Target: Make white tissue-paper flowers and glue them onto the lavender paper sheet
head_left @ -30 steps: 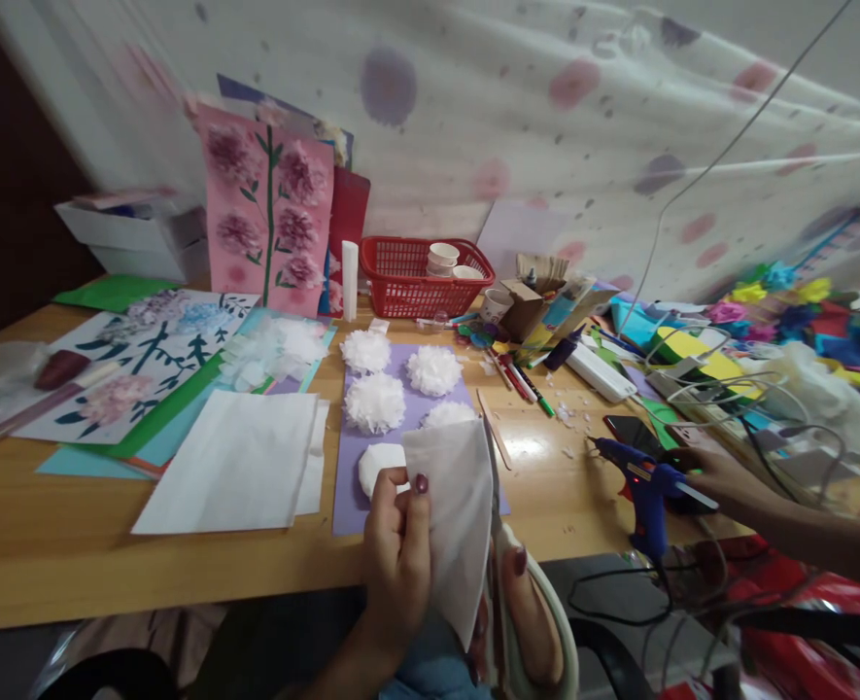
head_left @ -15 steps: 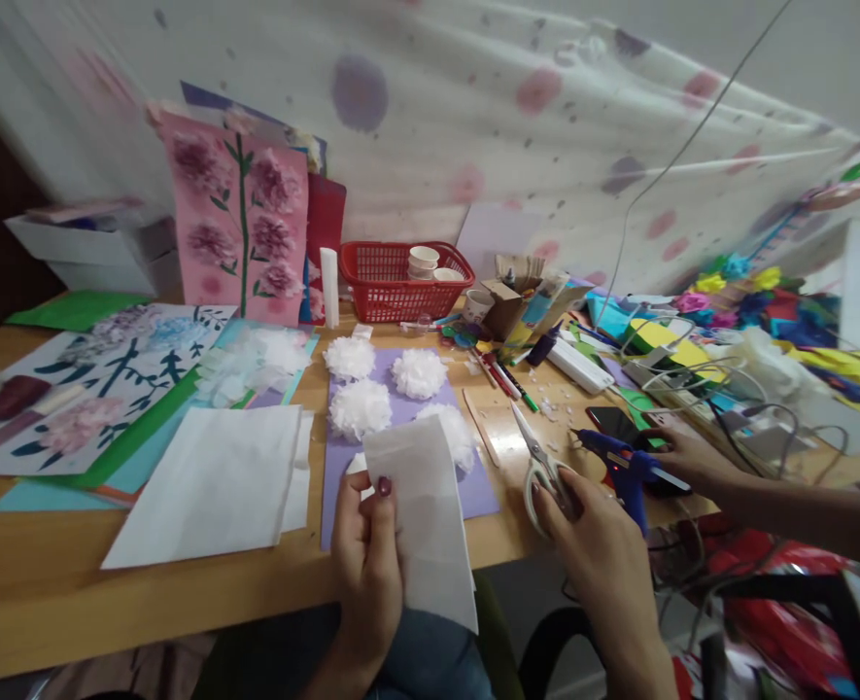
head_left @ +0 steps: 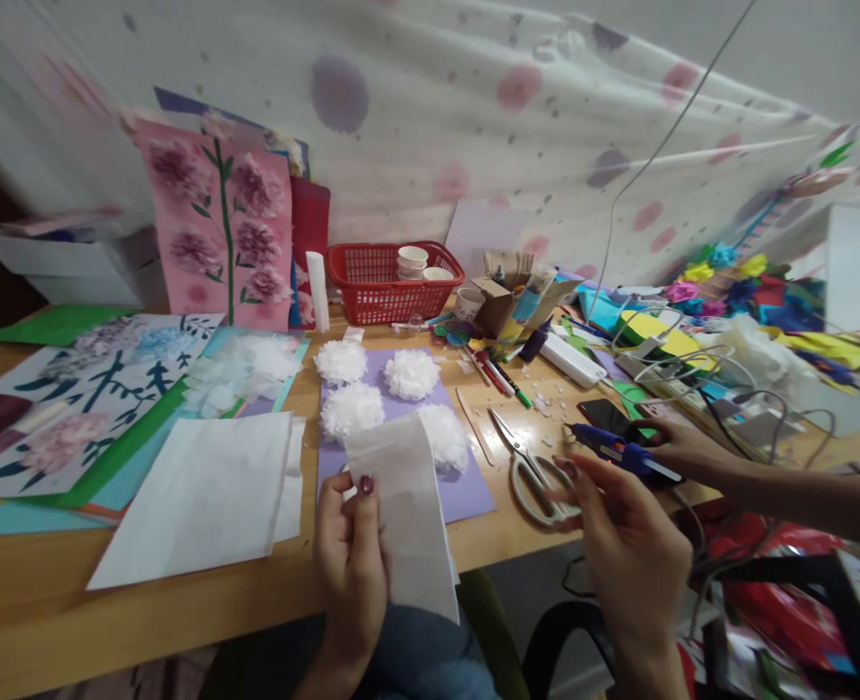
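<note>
My left hand (head_left: pixel 353 544) is closed on a folded sheet of white tissue paper (head_left: pixel 404 515), pinched under the thumb at the table's front edge. Scissors (head_left: pixel 535 476) with pale handles lie on the table, blades pointing away. My right hand (head_left: pixel 630 544) is beside their handles, fingers apart and fingertips near the right loop; whether they touch it is unclear. Several white paper pompom flowers (head_left: pixel 352 412) rest on a purple sheet (head_left: pixel 477 501) behind the tissue. To the left lies a stack of white tissue sheets (head_left: pixel 196 496).
Another person's hand (head_left: pixel 673 437) reaches in from the right beside a blue glue gun (head_left: pixel 611 449) and a phone (head_left: pixel 604 413). A red basket (head_left: pixel 393 292) with paper cups stands at the back. Cables and a power strip (head_left: pixel 571 360) lie to the right.
My right hand has shifted right, off the scissors' handles, and its fingers have loosened. The scissors now lie turned slightly. My left hand still holds the tissue. The view has shifted slightly right.
</note>
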Available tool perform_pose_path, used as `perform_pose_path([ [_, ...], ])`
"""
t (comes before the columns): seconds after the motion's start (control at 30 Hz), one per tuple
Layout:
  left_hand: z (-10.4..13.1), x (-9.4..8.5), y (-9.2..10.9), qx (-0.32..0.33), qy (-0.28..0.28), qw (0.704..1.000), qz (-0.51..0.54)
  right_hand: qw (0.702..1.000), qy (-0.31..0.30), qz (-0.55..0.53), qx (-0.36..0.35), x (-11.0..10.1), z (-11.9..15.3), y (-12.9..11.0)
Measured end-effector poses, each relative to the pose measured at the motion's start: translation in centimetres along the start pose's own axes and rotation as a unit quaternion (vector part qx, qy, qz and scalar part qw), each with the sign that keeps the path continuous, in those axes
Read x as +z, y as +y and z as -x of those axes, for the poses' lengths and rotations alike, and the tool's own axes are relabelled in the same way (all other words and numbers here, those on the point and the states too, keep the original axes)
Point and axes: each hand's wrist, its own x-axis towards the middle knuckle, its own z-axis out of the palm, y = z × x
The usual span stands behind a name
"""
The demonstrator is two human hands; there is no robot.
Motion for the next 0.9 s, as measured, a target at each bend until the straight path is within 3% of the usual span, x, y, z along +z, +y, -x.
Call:
perform_pose_path([
  [0.07, 0.1, -0.1, 0.0, 0.0, -0.003, 1.0, -0.004, 0.996, 0.054, -0.066, -0.006, -0.1, 1.0, -1.6],
  [0.2, 0.2, -0.2, 0.1, -0.003, -0.008, 1.0, -0.003, 0.986, 0.071, -0.151, 0.013, -0.3, 2.0, -3.0],
  [0.27, 0.3, -0.2, 0.4, 0.003, -0.005, 1.0, -0.011, 0.989, 0.025, -0.142, 0.019, -0.5, 2.0, -2.5],
  [0.37, 0.7, 0.0, 1.0, 0.018, -0.007, 0.999, -0.029, 0.984, -0.139, -0.112, -0.013, -0.3, 1.8, -2.0],
  [0.43, 1.2, 0.3, 1.5, 0.026, -0.018, 0.999, -0.041, 0.958, -0.252, -0.135, -0.014, 0.2, 2.1, -2.4],
  [0.5, 1.6, 0.7, 1.9, 0.024, -0.04, 0.998, -0.047, 0.92, -0.349, -0.17, 0.044, 0.8, 2.8, -3.3],
  [0.57, 2.0, 0.9, 2.0, 0.015, -0.069, 0.997, -0.045, 0.882, -0.409, -0.207, 0.11, 1.4, 3.6, -4.1],
  [0.63, 2.2, 0.9, 1.9, 0.008, -0.094, 0.995, -0.046, 0.864, -0.426, -0.234, 0.133, 1.8, 4.2, -4.5],
  [0.9, 2.0, 0.8, 1.6, 0.003, -0.117, 0.991, -0.06, 0.884, -0.4, -0.218, 0.1, 1.6, 4.2, -4.3],
])
